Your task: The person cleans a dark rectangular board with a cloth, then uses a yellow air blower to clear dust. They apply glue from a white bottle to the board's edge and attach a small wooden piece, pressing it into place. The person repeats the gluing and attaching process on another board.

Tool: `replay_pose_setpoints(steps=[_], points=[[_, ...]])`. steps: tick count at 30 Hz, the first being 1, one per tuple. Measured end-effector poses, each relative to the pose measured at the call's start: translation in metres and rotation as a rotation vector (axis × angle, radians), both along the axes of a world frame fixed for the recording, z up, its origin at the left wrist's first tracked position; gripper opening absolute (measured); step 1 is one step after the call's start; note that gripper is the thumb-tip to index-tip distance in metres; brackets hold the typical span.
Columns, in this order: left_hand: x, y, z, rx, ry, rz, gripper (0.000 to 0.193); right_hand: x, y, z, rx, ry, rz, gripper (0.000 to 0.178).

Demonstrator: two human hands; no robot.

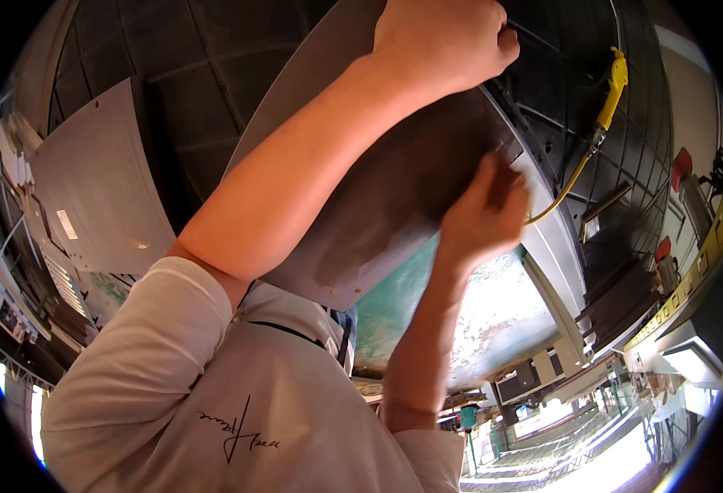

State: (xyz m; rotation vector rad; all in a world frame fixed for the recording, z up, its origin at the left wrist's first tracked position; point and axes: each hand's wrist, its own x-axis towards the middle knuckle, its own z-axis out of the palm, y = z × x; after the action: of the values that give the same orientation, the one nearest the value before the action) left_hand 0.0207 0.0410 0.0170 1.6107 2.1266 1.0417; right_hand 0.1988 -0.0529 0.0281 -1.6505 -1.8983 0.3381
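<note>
Grey panel (pixel 370 205) lies beneath the curled left hand (pixel 444 41), perhaps for steadying; the right hand (pixel 489 212) is blurred; I can't tell either grip.

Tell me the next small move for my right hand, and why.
Probably settle your right hand on the dark panel, near its right edge: your left hand curls near that edge higher in view, while the right looks blurred, its contact unclear.

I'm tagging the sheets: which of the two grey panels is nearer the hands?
The middle panel: the left hand and right hand both appear over its right side. The other panel sits far left, away from both.
</note>
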Motion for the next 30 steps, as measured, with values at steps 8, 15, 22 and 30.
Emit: replay_pose_setpoints(steps=[8, 15, 22, 30], points=[[0.000, -0.001, -0.005, 0.057, -0.002, 0.012, 0.032, 0.004, -0.008, -0.003, 0.043, -0.040, -0.012, 0.019], [-0.002, -0.002, -0.006, 0.107, 0.004, 0.016, 0.031, 0.001, 0.014, -0.009, 0.025, -0.078, -0.067, 0.022], [0.000, -0.003, -0.006, 0.044, -0.016, -0.005, 0.031, -0.003, 0.024, -0.003, 0.002, -0.126, -0.078, 0.024], [0.002, -0.001, -0.003, -0.003, 0.003, 0.014, 0.031, 0.000, 0.029, 0.001, -0.045, -0.149, -0.063, 0.029]])
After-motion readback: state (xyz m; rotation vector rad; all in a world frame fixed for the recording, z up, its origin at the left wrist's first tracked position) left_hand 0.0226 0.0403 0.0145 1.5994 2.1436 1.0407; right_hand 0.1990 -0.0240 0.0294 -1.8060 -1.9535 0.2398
